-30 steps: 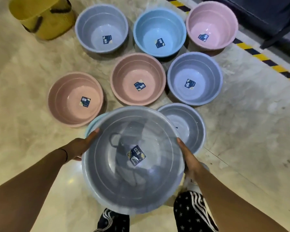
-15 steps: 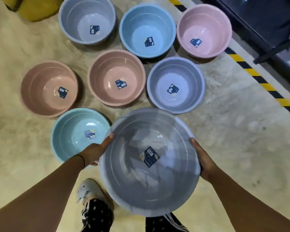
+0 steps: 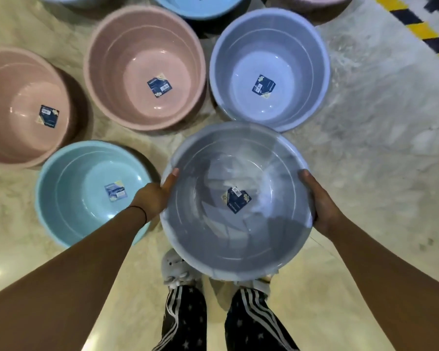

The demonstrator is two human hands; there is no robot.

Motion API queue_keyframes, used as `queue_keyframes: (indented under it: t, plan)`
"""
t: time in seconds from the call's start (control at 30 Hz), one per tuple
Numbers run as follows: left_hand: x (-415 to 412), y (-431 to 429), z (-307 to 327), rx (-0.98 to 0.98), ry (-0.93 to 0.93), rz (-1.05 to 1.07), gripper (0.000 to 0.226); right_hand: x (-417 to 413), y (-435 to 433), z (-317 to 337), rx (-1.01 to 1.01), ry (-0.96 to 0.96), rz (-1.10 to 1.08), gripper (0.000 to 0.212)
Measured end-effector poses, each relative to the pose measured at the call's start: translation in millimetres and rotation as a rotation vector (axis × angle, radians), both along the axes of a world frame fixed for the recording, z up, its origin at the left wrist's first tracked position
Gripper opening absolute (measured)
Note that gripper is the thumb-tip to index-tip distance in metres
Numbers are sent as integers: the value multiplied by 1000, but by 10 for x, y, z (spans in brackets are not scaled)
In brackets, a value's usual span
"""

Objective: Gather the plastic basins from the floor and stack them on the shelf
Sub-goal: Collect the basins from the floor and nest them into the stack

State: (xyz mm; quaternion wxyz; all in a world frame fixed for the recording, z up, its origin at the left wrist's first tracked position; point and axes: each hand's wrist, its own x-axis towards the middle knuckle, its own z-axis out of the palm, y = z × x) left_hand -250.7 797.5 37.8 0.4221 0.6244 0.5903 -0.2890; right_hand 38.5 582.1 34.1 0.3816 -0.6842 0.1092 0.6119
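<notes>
Grey basin (image 3: 238,201) held off the floor (image 3: 378,148). Left hand (image 3: 157,196) and right hand (image 3: 319,203) grip opposite rims, thumbs hooked over the edge, likely to keep it level for carrying. Fingers underneath are hidden. Teal basin (image 3: 86,193) and lavender basin (image 3: 269,69) remain on the floor. Far basins (image 3: 198,6) cropped by the frame; shelf not in view

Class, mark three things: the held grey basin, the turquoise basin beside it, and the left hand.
held grey basin (image 3: 238,239), head view, inside, below label.
turquoise basin (image 3: 86,196), head view, bottom left of label.
left hand (image 3: 153,196), head view, back of hand.
</notes>
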Motion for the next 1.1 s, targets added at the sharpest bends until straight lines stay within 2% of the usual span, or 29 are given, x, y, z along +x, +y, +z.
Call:
queue_keyframes:
  t: [0.07, 0.13, 0.23, 0.33, 0.37, 0.57, 0.67, 0.77, 0.8, 0.9, 0.97, 1.0, 1.1]
  plan:
    - [-55, -60, -80, 87, 35, -40, 73, -21, 22, -146, -175, -129, 99, 86]
    - [-111, -135, -125, 144, 38, -90, 73, -46, 48, -205, -278, -248, 156, 96]
    - [-145, -174, -168, 88, 52, -51, 72, -83, 62, -265, -229, -222, 76, 85]
    - [-106, -163, -238, 52, 75, 40, 78, -79, 54, -299, -205, -196, 54, 39]
    - [-77, -161, -265, 45, 77, 83, 80, -80, 57, -302, -188, -192, 64, 32]
    - [71, -219, -505, 1, 64, 403, 92, -126, 19, -489, -109, -121, 78, 38]
    - [42, -233, -636, 11, 30, 538, 96, -216, -38, -611, -73, -102, 53, 51]
    - [-6, -213, -708, -64, -72, 748, 111, -276, -106, -689, -39, -124, 38, 59]
    - [-38, -209, -734, -112, -145, 815, 106, -284, -119, -701, -34, -123, 27, 59]
    - [-80, -219, -742, -243, -346, 874, 60, -318, -208, -713, 2, -66, 8, 47]
    - [-106, -209, -716, -272, -382, 813, 53, -330, -334, -707, 8, 9, -34, 44]
    - [-119, -198, -680, -284, -367, 772, 58, -336, -405, -688, 10, 50, -71, 45]
    - [-178, -197, -523, -339, -217, 656, 98, -438, -602, -575, 82, 163, -226, 47]
